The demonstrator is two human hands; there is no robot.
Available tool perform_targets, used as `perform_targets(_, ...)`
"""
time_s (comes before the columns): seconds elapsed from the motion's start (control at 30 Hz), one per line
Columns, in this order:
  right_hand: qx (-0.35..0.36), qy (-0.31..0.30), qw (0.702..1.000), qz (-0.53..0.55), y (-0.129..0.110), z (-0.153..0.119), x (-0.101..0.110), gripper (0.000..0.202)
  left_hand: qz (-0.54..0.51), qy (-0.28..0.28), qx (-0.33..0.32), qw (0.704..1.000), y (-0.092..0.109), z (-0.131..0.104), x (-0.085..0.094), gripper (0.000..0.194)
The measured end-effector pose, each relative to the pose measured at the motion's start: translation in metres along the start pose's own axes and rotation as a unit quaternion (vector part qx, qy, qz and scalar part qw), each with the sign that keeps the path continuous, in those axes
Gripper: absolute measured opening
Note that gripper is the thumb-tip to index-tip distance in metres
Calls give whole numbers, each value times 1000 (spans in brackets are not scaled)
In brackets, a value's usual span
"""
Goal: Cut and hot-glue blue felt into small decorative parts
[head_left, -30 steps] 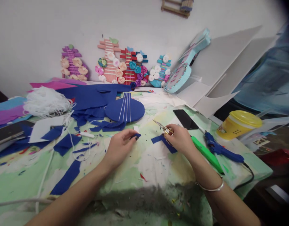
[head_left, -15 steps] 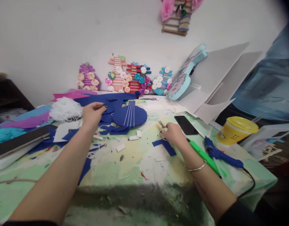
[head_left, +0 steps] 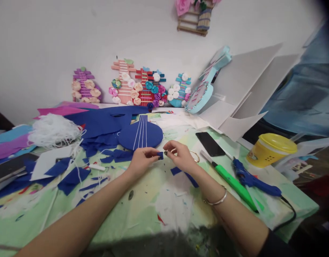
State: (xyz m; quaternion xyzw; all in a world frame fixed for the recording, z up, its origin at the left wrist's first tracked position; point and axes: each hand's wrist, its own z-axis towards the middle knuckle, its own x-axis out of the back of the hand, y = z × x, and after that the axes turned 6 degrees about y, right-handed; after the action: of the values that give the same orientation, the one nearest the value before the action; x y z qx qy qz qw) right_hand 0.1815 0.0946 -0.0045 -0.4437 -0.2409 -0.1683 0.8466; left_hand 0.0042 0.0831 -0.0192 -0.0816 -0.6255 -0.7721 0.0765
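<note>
My left hand (head_left: 144, 160) pinches a small dark blue piece of felt (head_left: 161, 155) between thumb and fingertips. My right hand (head_left: 182, 155) faces it closely, thumb and forefinger curved with a gap between them, apparently holding nothing. Beyond its wrist side show the gold handles of the scissors (head_left: 196, 156), the rest hidden behind the hand. Just past my left hand lies a rounded dark blue instrument body (head_left: 153, 134) with white strings across it. An angled strip of blue felt (head_left: 191, 179) lies on the table, partly under my right forearm.
At right are a green-handled knife (head_left: 235, 187), a blue glue gun (head_left: 255, 178), a phone (head_left: 210, 144) and a yellow tub (head_left: 271, 150). White yarn (head_left: 56, 130) and blue scraps (head_left: 73, 176) cover the left. Flower-decorated instruments (head_left: 145, 87) stand against the wall.
My left hand has come right and nearer from the blue felt pile, now with a small piece in it. My right hand has moved left, off the scissors. The view has shifted slightly right.
</note>
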Motion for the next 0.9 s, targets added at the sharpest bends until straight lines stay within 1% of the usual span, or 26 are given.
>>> perform_targets(0.03,11,-13,1000,14,1,-3,-4,13,8,-7,-5,1000,0,0,0,17)
perform_targets(0.1,29,-31,999,8,3,-7,-8,13,22,-20,-11,999,0,2,-2,15)
perform_targets(0.17,30,-30,999,-15,4,-9,-9,13,33,-32,-7,999,-1,3,-3,14)
perform_targets(0.23,8,-26,999,-21,5,-8,-10,14,47,-34,-2,998,-3,3,-4,14)
perform_targets(0.37,-69,-6,998,-6,11,-8,-11,12,72,9,-2,997,-4,4,-4,11)
perform_targets(0.43,-82,-3,997,-15,14,-9,-13,12,74,21,1,997,-4,5,-4,8)
perform_targets(0.53,-57,6,998,-26,15,-12,-15,19,81,14,6,997,-4,6,-5,6)
perform_targets(0.63,-12,18,999,-31,15,-14,-16,20,79,1,7,997,-4,6,-6,8)
perform_targets(0.67,-5,18,999,-28,14,-15,-17,20,78,-6,3,997,-4,5,-6,9)
perform_targets(0.73,-14,17,1000,-13,14,-16,-17,20,82,-21,-15,996,-5,5,-5,9)
perform_targets(0.8,-45,18,999,5,13,-16,-18,18,99,-28,-43,994,-5,5,-4,8)
perform_targets(0.9,-89,10,996,16,13,-17,-19,12,125,-19,-89,988,-4,4,-1,12)
